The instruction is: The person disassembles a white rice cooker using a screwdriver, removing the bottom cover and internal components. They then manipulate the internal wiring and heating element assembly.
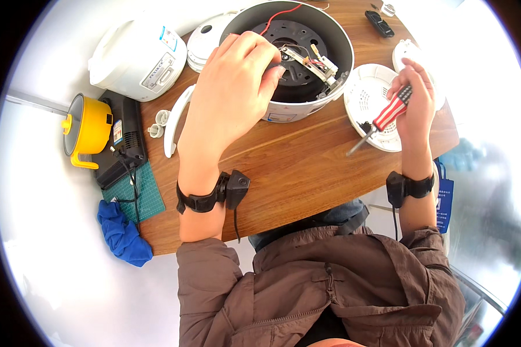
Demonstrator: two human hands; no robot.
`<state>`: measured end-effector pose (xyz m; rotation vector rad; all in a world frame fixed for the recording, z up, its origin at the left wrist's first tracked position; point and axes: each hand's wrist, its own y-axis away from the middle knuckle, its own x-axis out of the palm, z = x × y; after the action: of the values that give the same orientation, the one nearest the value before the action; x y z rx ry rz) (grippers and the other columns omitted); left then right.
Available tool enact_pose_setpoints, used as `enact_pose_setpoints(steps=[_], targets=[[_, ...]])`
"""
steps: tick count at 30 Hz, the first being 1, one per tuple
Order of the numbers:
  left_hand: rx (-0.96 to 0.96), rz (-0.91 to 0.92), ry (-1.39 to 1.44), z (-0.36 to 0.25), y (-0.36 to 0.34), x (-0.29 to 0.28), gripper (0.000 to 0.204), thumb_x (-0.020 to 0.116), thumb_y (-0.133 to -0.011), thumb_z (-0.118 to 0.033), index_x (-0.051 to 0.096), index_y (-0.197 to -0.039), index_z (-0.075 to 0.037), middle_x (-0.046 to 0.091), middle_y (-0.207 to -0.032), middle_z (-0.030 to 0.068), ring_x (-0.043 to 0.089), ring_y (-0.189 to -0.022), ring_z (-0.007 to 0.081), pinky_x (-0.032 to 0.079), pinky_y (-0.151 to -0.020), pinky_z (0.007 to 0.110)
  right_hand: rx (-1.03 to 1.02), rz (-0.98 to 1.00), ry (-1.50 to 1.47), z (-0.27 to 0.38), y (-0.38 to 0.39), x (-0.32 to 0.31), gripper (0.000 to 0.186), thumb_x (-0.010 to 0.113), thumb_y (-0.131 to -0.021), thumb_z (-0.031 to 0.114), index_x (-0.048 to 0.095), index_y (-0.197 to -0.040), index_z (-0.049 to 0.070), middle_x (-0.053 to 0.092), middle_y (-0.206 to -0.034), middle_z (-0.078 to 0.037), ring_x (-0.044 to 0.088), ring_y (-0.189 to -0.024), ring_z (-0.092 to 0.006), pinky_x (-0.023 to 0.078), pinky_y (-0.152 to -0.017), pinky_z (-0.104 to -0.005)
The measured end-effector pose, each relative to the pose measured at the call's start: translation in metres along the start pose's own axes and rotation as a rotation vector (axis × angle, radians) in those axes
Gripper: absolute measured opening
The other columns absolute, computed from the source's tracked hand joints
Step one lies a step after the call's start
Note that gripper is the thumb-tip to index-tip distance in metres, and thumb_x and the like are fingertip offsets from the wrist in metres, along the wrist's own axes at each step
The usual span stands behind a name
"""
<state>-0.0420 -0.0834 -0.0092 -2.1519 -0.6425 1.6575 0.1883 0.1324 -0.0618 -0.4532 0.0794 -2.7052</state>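
Note:
My left hand point(231, 87) reaches over an opened rice cooker body point(344, 49), a round grey-walled shell. Its fingers are bent, with thumb and forefinger close together beside a metal bracket point(304, 62); what they pinch, if anything, is hidden. Inside the shell lie a dark round plate point(300, 34) and a red wire point(275, 17). On the right, my right hand point(417, 110) is closed around a screwdriver point(393, 109) with a red-and-white striped handle. Its shaft points down and left, over the edge of a white vented round cover point(353, 104).
A white rice cooker point(136, 61) stands at the back left, near a yellow pot point(92, 124) on a black appliance point(118, 110). A curved white handle point(176, 121) and small white caps point(159, 122) lie nearby. A blue cloth point(121, 231) hangs at the left edge.

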Motion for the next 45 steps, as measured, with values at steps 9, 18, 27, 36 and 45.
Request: enact_pose_setpoints(steps=[9, 18, 27, 36, 45], targets=[[-0.019, 0.228, 0.143, -0.021, 0.002, -0.011, 0.039, 0.084, -0.077, -0.030, 0.061, -0.090, -0.001, 0.061, -0.087, 0.0118, 0.059, -0.088, 0.0343, 0.047, -0.077, 0.043, -0.114, -0.432, -0.147, -0.018, -0.030, -0.074, 0.020, 0.048, -0.108, 0.011, 0.054, -0.124, 0.000, 0.054, -0.090, -0.005, 0.058, -0.079, -0.0167, 0.057, -0.081, -0.0393], [0.018, 0.352, 0.099, -0.023, 0.003, -0.003, 0.026, 0.079, -0.079, -0.016, 0.059, -0.088, -0.001, 0.063, -0.086, 0.0133, 0.062, -0.088, 0.0342, 0.049, -0.078, 0.045, -0.286, -0.546, 0.014, -0.043, -0.021, -0.080, 0.023, 0.046, -0.111, 0.021, 0.055, -0.122, 0.003, 0.056, -0.097, -0.005, 0.059, -0.085, -0.0138, 0.054, -0.079, -0.0304], [0.008, 0.380, 0.090, -0.029, 0.005, 0.000, 0.017, 0.071, -0.084, -0.009, 0.060, -0.095, -0.005, 0.063, -0.087, 0.0133, 0.061, -0.088, 0.0375, 0.047, -0.074, 0.046, -0.150, -0.154, 0.546, -0.035, -0.008, -0.089, 0.030, 0.052, -0.109, 0.023, 0.055, -0.129, 0.000, 0.065, -0.102, -0.011, 0.065, -0.095, -0.0140, 0.054, -0.085, -0.0287], [-0.024, 0.384, -0.003, -0.035, 0.015, 0.006, 0.015, 0.070, -0.087, -0.009, 0.062, -0.099, -0.004, 0.067, -0.091, 0.0153, 0.064, -0.090, 0.0368, 0.052, -0.076, 0.047, -0.286, 0.188, 1.113, -0.023, 0.018, -0.081, 0.033, 0.076, -0.094, 0.022, 0.067, -0.119, 0.002, 0.066, -0.099, -0.012, 0.065, -0.088, -0.0232, 0.052, -0.082, -0.0354], [-0.007, 0.360, -0.112, -0.037, 0.016, 0.017, 0.009, 0.070, -0.084, -0.007, 0.064, -0.090, -0.005, 0.068, -0.078, 0.0134, 0.068, -0.076, 0.0346, 0.053, -0.067, 0.044, -0.361, 0.411, 1.293, -0.013, 0.032, -0.072, 0.029, 0.078, -0.090, 0.024, 0.070, -0.110, 0.005, 0.066, -0.099, -0.012, 0.067, -0.086, -0.0301, 0.054, -0.077, -0.0396]])
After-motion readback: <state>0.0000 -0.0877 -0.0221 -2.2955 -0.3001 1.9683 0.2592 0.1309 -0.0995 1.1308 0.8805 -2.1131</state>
